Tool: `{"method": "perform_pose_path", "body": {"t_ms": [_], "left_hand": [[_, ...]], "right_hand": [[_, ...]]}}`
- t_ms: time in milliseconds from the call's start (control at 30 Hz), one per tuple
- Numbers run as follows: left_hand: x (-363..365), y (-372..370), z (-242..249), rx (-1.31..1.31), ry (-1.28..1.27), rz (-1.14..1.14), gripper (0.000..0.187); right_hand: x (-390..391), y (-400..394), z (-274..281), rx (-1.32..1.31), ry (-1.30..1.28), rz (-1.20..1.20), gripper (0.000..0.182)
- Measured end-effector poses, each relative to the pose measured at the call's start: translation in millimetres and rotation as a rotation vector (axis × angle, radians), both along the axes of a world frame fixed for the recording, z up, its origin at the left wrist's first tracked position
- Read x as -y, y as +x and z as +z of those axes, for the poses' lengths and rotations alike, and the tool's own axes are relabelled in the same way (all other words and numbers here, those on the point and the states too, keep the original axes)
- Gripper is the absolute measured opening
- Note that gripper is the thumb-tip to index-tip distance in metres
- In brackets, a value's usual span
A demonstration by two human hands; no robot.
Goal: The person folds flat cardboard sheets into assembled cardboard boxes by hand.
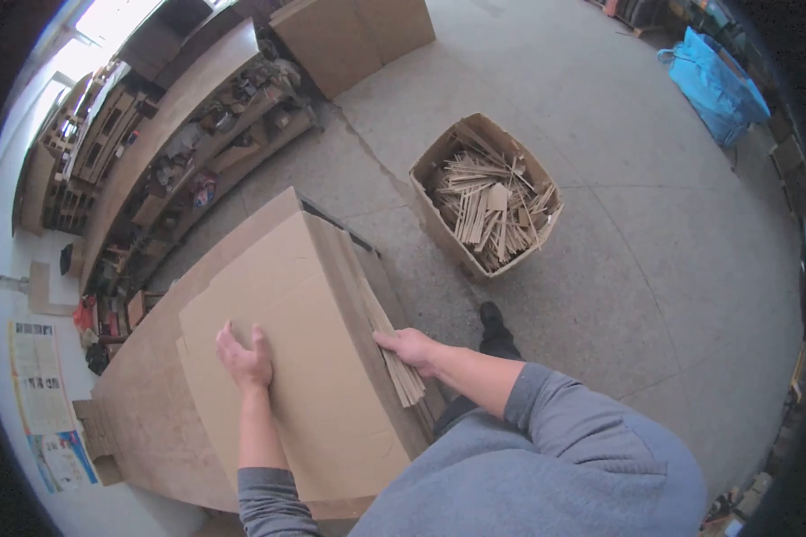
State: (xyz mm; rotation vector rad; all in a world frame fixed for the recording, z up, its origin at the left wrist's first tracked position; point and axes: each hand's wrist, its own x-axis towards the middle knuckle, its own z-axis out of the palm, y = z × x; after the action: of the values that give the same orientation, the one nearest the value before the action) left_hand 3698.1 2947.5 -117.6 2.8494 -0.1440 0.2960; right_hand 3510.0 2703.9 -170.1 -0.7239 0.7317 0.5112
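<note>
A stack of flat cardboard sheets (287,313) lies on a wooden table (152,403) in front of me. Over the top sheet, left of its middle, is my left hand (244,358), open with thumb and fingers apart. My right hand (409,351) is closed around a bundle of thin cardboard strips (405,383) at the stack's right side. The strips fan out toward me below the hand, and their upper part runs along the edges of the stacked sheets. My fingers hide part of the bundle.
On the floor ahead stands an open cardboard box (439,219) heaped with cardboard scraps (493,206). A cluttered shelf bench (175,107) lines the left wall. Large cardboard panels (354,40) lean at the back, and a blue bag (712,89) sits far right.
</note>
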Motion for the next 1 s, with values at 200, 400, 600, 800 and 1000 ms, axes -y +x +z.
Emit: {"method": "perform_pose_path", "body": {"t_ms": [200, 400, 600, 800, 1000], "left_hand": [[0.2, -0.1, 2.3, 0.039, -0.023, -0.035, 0.065], [-3.8, 2.3, 0.2, 0.021, -0.026, -0.061, 0.066], [-6.4, 2.2, -3.8, -0.017, 0.01, -0.032, 0.065], [-4.5, -0.5, 2.1, -0.007, -0.003, -0.07, 0.061], [-14.2, 3.4, -11.1, 0.051, 0.05, -0.13, 0.064]], "right_hand": [[8.4, -1.0, -5.4, 0.006, -0.028, 0.024, 0.034], [22.9, -1.8, 6.6, 0.062, 0.035, 0.046, 0.028], [36.8, -4.9, -7.3, 0.07, -0.052, 0.097, 0.037], [74.0, -30.6, -84.0, 0.23, -0.802, 0.497, 0.045], [114.7, -107.9, -125.0, -0.196, -0.961, 0.28, 0.048]]}}
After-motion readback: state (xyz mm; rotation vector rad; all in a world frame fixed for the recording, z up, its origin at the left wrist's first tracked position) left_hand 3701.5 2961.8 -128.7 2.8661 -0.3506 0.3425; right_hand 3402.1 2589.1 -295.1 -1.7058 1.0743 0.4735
